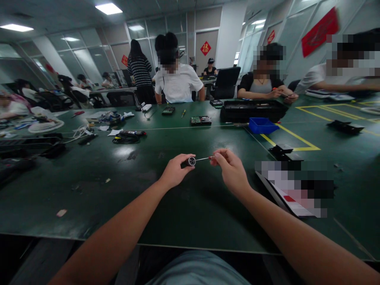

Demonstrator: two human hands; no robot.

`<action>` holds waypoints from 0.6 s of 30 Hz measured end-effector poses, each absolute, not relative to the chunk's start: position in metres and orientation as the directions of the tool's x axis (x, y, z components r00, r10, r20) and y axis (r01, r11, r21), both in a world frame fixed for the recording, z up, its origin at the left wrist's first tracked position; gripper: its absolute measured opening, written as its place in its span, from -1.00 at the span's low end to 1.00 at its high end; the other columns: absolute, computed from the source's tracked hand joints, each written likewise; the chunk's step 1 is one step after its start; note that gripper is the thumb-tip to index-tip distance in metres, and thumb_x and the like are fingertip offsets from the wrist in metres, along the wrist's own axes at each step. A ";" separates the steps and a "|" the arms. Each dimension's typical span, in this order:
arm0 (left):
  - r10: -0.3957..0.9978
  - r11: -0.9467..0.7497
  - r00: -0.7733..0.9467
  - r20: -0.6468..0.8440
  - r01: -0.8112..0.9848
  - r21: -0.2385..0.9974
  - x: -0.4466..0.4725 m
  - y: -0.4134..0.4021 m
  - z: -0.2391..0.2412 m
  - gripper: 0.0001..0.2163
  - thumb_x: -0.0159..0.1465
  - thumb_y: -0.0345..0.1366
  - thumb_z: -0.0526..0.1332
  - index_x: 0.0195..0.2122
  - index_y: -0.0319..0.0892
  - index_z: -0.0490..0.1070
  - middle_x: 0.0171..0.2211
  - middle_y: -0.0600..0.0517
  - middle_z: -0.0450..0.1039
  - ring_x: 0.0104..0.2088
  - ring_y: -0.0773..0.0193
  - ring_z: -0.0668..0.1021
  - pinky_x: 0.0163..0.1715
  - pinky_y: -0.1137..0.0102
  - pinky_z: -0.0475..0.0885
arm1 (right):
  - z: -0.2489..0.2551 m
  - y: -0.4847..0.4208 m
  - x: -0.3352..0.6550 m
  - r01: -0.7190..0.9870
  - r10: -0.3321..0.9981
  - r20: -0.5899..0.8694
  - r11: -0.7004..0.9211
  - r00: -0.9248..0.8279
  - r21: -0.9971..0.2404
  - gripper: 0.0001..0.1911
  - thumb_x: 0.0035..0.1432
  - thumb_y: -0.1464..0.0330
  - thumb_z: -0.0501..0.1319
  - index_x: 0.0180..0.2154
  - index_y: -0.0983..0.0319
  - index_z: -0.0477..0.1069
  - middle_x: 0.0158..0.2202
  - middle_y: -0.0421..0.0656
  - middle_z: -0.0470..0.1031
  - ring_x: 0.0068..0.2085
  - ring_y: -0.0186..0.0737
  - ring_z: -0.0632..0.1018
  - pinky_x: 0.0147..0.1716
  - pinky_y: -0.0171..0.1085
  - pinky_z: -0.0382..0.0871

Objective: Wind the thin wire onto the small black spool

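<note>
Between the thumb and fingers of my left hand (175,172) is a small black round part (191,161) with a silver ring-shaped end turned towards me. Its inside is too small to make out. My right hand (230,168) pinches the red handle of a screwdriver (203,159). The thin metal shaft points left, and its tip reaches the ringed end of the round part. Both hands are held over the green table (178,213), close to each other.
Ahead lie circuit-board drives (201,120), a yellow screwdriver (183,113), a blue bin (261,125) and a long black housing (252,111). A coiled black cable (126,137) is at left. Black brackets (282,150) and a partly blurred object (292,198) are at right. People sit opposite.
</note>
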State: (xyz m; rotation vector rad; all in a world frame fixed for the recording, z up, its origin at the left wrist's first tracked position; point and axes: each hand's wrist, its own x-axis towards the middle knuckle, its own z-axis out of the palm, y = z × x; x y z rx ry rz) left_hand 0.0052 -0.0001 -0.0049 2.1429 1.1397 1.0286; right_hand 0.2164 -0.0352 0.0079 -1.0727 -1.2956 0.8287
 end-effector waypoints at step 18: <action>0.833 -0.550 0.425 0.353 0.576 0.605 0.006 -0.002 0.004 -0.62 0.25 -0.36 0.37 0.11 -0.05 0.51 0.04 -0.04 0.55 0.07 0.06 0.53 0.16 0.09 0.33 | 0.001 -0.028 0.216 0.031 0.930 0.268 0.269 0.250 -0.963 -0.67 0.30 0.06 0.15 -0.21 0.18 0.41 -0.34 -0.16 0.53 -0.34 -0.20 0.57 -0.22 -0.13 0.51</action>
